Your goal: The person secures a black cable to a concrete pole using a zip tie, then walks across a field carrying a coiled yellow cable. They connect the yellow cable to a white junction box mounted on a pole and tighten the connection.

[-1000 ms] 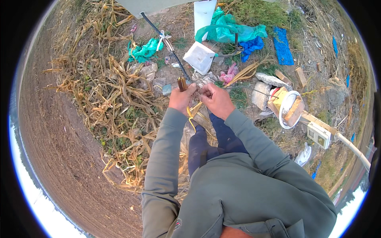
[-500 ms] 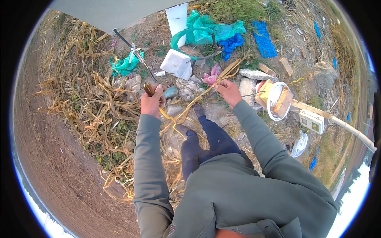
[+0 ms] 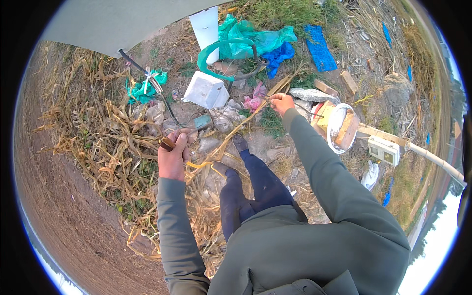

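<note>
My left hand [image 3: 172, 153] is closed around a brown-handled tool [image 3: 167, 143], its working end hidden. Its fingertips are close to the lower end of a black cable [image 3: 173, 114] that hangs from the grey panel; whether they pinch it I cannot tell. Under this hand, a yellow strip [image 3: 199, 164] runs toward my shoes. Over to the right, my right hand [image 3: 282, 103] pinches a dark wire [image 3: 305, 110] that comes from the white bucket [image 3: 330, 129]. Thin ends stick out left of its fingers. Dry yellow stalks [image 3: 255, 114] lie below that hand.
The grey panel [image 3: 113, 24] overhangs the upper left. A white block [image 3: 205, 90], a green hoop [image 3: 202, 60], teal sheeting [image 3: 263, 42] and stones lie ahead. Corn husks [image 3: 108, 128] cover the left. At right, a white switch box [image 3: 383, 150] sits beside a pole [image 3: 432, 164].
My left hand has moved left and down, toward the black cable's end. The right hand has stayed near the stalks, with the wire now plainer in its fingers. The whole view has shifted slightly.
</note>
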Demonstrator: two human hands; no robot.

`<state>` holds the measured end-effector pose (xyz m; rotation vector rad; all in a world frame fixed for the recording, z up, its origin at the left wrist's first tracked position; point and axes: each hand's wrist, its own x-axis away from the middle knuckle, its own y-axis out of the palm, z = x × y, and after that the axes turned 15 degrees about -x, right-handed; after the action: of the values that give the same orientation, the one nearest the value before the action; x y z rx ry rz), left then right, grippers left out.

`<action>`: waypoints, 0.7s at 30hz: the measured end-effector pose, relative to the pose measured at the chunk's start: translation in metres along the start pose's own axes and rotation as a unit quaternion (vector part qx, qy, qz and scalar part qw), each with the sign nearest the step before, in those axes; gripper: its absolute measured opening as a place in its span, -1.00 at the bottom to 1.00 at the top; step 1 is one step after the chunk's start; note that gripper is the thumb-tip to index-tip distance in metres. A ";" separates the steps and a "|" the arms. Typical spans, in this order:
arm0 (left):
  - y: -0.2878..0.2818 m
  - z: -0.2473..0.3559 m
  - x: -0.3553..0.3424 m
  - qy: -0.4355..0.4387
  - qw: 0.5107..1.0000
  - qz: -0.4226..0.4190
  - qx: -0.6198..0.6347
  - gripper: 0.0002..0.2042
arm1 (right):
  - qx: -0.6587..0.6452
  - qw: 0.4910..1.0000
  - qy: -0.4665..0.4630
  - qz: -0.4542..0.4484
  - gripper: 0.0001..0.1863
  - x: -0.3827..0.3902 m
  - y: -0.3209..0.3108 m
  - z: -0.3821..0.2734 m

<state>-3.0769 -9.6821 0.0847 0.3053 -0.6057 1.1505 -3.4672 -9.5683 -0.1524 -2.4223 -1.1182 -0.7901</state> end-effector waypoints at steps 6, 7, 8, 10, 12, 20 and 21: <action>0.012 -0.006 0.020 0.053 0.999 -0.004 0.004 -0.75 | 0.262 0.939 -0.222 0.005 -0.59 0.013 0.035 -0.055; 0.014 0.000 0.015 0.011 1.000 0.000 -0.012 -0.75 | 0.248 0.943 -0.222 0.016 -0.58 0.030 0.042 -0.070; 0.016 -0.005 0.021 0.003 1.000 -0.005 -0.013 -0.76 | 0.179 0.959 -0.217 -0.041 -0.58 0.050 0.050 -0.086; 0.020 -0.004 0.021 0.000 1.000 -0.014 -0.014 -0.76 | 0.072 0.958 -0.228 -0.160 -0.59 0.099 0.076 -0.108; 0.021 -0.005 0.024 0.031 0.999 -0.028 -0.009 -0.76 | 0.022 0.930 -0.260 -0.257 -0.57 0.148 0.098 -0.126; 0.021 -0.019 0.015 0.000 0.999 0.014 -0.035 -0.88 | 0.076 0.921 -0.139 -0.355 -0.72 0.199 0.161 -0.142; 0.021 -0.027 0.025 0.006 0.999 0.017 -0.036 -0.87 | 0.041 0.930 -0.152 -0.332 -0.78 0.196 0.157 -0.142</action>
<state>-3.0817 -9.6406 0.0759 0.2263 -0.6425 1.1588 -3.2887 -9.6281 0.0662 -2.1353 -2.1062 -0.5262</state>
